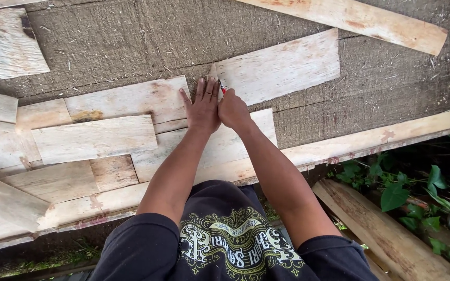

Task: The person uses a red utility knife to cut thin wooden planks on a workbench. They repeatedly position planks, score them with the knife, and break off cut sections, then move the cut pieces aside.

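— Two hands are on the work, both mine as I watch from the head view. My left hand (202,106) lies flat with fingers spread on a pale, thin rectangular wood veneer sheet (131,98).

— And the right one?

— My right hand (234,111) is closed around a small red-tipped tool (222,89), pencil or blade I cannot tell, its tip touching the near corner of a second pale veneer sheet (279,67). The hands sit side by side, touching, right where the two sheets meet.

— Where do those sheets lie?

— On the rough grey-brown board table (121,36). Left of my left hand, more pale veneer pieces (92,138) overlap one another. A long light wooden strip (360,21) lies well beyond the second sheet, at the far edge. Below the table's near edge, right of my right arm, I see a weathered plank (386,234) and green leafy plants (397,190).
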